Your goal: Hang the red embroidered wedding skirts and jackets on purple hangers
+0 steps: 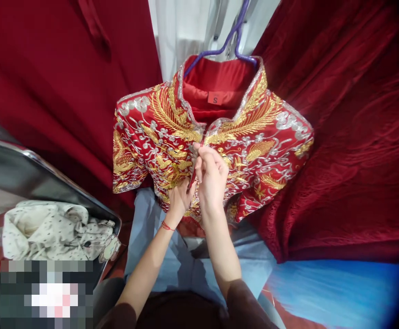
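A red short-sleeved jacket (pixel 172 123) with dense gold and silver embroidery hangs upright in front of me. It has a stand collar and a label marked S inside the neck. Below the collar, my right hand (pixel 213 176) is closed in a pinch at the front opening; whether a small fastener sits between its fingertips I cannot make out. Lower and to the left, my left hand (pixel 181 197) grips the front edge of the same garment, its fingers partly hidden by the cloth. A purple hanger (pixel 216 51) carries the jacket by the shoulders.
Dark red drapes (pixel 350 137) hang on the right, and more red cloth (pixel 65 59) hangs on the left. A dark chair (pixel 58 183) at left bears a cream spotted cloth bag (pixel 48 228). Blue material (pixel 329 292) lies at lower right. My legs are beneath the jacket.
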Tool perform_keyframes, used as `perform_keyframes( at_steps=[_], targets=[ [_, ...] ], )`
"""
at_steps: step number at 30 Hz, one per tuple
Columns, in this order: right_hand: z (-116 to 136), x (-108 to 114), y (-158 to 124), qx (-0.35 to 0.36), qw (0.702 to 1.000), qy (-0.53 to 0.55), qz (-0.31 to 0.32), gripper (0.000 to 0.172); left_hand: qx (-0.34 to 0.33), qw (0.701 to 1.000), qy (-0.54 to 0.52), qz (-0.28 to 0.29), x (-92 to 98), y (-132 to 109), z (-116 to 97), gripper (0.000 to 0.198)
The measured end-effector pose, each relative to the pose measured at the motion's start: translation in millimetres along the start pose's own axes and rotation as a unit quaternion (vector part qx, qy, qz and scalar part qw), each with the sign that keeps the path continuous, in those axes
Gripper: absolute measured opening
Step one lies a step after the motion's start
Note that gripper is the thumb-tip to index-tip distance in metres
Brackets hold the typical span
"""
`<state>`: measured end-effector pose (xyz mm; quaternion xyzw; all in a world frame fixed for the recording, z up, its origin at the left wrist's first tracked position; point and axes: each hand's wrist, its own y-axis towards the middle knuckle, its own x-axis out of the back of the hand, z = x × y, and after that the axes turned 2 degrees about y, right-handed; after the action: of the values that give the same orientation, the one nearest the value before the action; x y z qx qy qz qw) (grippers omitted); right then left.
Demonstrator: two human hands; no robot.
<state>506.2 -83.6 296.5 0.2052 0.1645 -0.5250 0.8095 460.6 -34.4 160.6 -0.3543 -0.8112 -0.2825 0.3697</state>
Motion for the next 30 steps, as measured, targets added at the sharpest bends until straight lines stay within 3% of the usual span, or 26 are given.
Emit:
perform_keyframes(
  at_steps=[5,9,11,13,15,17,19,21,24,27,30],
  targets=[
    [9,-13,7,0.059,0.998,-0.022,0.015,0.025,-0.01,0.996,0.085,0.031,12.5,5,-5,0.039],
    [-1,-7,10,0.101,0.992,-0.067,0.039,0.032,-0.083,0.993,0.058,0.067,37.9,17,5,0.033],
    [-2,2,13,0.115,0.984,-0.114,0.071,0.034,-0.153,0.988,0.004,0.02,61.7,25,6,0.031],
    [2,10,16,0.136,0.966,-0.196,0.098,0.035,-0.207,0.97,-0.063,-0.114,94.4,34,-1,0.028],
    [10,19,20,0.178,0.922,-0.33,0.091,0.035,-0.234,0.932,-0.093,-0.259,134.5,47,-12,0.027],
    [22,25,24,0.225,0.843,-0.483,0.07,0.036,-0.262,0.903,-0.082,-0.33,177.1,64,-22,0.029],
    [39,30,26,0.274,0.753,-0.593,0.082,0.037,-0.293,0.899,-0.045,-0.322,214.6,84,-28,0.044],
    [62,32,28,0.34,0.677,-0.64,0.13,0.035,-0.323,0.919,-0.018,-0.224,240.5,102,-28,0.063],
    [99,31,37,0.44,0.578,-0.662,0.186,0.039,-0.346,0.934,0.023,-0.086,254.6,114,-24,0.068],
    [128,31,58,0.476,0.517,-0.676,0.221,0.04,-0.343,0.931,0.068,-0.108,250.5,111,-26,0.061],
    [144,37,84,0.485,0.515,-0.656,0.263,0.033,-0.32,0.929,0.096,-0.158,244.7,103,-39,0.052]
  ],
)
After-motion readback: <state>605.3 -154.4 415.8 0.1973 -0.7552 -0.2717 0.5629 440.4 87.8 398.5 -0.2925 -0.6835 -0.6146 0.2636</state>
